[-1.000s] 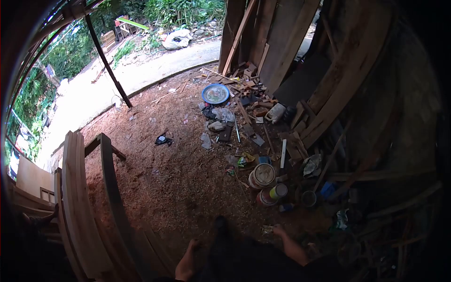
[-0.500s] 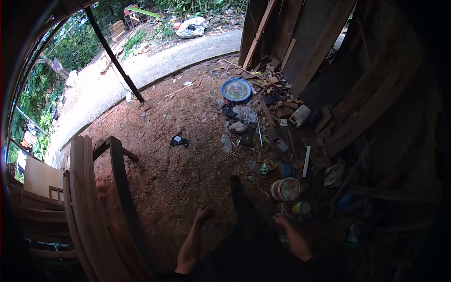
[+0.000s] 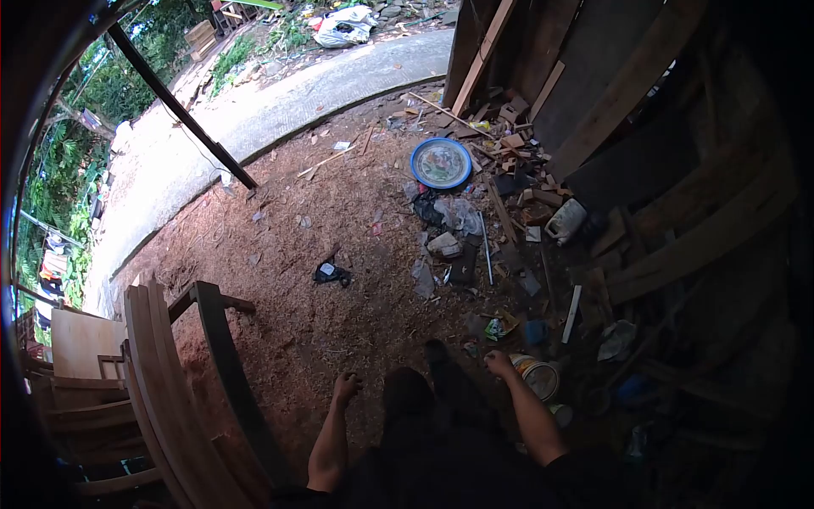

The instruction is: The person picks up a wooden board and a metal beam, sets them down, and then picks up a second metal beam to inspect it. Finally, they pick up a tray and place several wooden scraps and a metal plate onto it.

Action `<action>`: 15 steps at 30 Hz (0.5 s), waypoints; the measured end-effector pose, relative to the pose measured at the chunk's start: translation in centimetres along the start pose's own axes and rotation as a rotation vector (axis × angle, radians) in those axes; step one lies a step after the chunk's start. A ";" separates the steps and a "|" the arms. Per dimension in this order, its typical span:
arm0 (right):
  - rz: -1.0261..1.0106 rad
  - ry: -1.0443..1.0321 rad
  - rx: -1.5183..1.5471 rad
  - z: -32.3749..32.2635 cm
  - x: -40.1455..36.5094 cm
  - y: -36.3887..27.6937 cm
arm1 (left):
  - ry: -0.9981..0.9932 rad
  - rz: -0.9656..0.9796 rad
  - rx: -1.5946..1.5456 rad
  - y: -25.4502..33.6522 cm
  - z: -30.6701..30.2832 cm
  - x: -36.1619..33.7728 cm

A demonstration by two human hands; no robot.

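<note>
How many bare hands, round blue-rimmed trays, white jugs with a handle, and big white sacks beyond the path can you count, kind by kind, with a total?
Bare hands: 2, the left hand and the right hand
Blue-rimmed tray: 1
White jug: 1
White sack beyond the path: 1
Total: 5

No lettering, brand or number could be read. The bucket [image 3: 543,380] bore markings on its side, too dim and small to make out. The green and yellow packet [image 3: 498,327] carried print that blurred into patches of colour. The blue-rimmed tray [image 3: 441,163] showed a printed design, its details unclear. A pale patch sat on the black plastic [image 3: 342,278]; whether it held words could not be told.
</note>
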State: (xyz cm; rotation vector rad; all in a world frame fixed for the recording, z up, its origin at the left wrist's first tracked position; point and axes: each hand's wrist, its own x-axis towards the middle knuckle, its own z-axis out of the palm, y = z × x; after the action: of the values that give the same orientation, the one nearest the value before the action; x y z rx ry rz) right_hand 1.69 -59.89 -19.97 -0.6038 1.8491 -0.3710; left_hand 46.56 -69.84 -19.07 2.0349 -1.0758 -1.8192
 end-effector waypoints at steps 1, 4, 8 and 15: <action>-0.015 -0.002 -0.021 -0.7 0.8 -1.8 | 0.006 -0.030 0.001 0.2 -0.6 0.9; -0.062 0.047 -0.135 -0.8 6.7 -1.6 | 0.021 -0.089 -0.013 0.4 -2.0 2.9; 0.014 0.078 -0.130 -1.3 8.6 -5.9 | 0.022 -0.216 0.000 1.7 -4.9 3.8; 0.086 0.133 -0.052 0.7 11.7 -13.3 | -0.046 -0.258 0.058 8.2 -12.4 13.5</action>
State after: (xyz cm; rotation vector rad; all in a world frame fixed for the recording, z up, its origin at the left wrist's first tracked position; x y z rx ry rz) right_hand 2.22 -77.45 -22.30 -0.5440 2.0100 -0.3136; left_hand 54.58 -87.97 -22.03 2.2670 -0.9224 -1.9851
